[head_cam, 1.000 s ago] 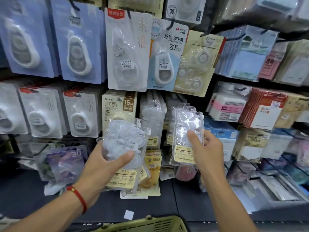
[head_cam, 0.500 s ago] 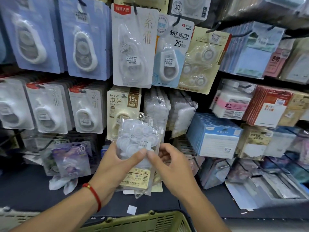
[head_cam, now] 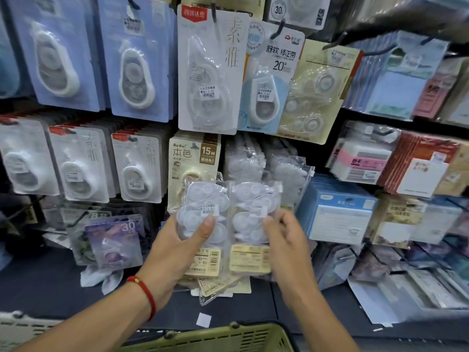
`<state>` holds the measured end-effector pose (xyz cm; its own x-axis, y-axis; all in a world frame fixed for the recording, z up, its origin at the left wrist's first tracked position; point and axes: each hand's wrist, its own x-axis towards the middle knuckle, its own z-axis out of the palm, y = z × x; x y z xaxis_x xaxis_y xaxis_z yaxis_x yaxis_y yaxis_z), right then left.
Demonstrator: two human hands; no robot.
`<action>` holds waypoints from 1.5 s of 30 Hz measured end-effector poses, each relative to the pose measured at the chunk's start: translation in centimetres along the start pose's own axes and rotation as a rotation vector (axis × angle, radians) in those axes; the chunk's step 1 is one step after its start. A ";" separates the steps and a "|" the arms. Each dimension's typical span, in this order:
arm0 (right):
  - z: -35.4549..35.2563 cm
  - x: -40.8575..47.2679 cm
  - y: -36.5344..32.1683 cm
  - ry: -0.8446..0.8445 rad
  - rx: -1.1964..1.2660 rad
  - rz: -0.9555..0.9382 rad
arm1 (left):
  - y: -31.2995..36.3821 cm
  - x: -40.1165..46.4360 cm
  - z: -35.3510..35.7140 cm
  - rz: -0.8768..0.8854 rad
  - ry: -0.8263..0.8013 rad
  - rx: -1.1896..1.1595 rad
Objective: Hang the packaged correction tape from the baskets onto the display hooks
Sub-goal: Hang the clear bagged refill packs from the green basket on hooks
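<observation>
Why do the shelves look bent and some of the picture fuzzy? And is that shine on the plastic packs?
Head view: the wide-angle lens bows the shelf lines at the edges. The right side and the right hand are smeared, likely by motion. Shop light glints off the clear refill packs in the left hand and off the white blister card. The green basket at the bottom is cut off.

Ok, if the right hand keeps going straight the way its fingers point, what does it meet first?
The right hand already pinches a clear pack; straight on, that pack probably meets the clear bagged packs hanging behind, though depth is unclear.
</observation>
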<state>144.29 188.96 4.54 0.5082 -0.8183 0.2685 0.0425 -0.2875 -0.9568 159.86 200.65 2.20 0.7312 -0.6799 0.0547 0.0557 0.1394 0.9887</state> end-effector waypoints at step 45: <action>-1.4 0.8 0.9 -0.224 -0.299 0.067 | -0.6 -0.3 0.3 -0.019 -0.013 0.065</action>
<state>143.51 187.31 4.10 0.6786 -0.7203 0.1437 -0.2333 -0.3969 -0.8877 159.38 200.54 1.67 0.7218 -0.6911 0.0373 0.0248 0.0797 0.9965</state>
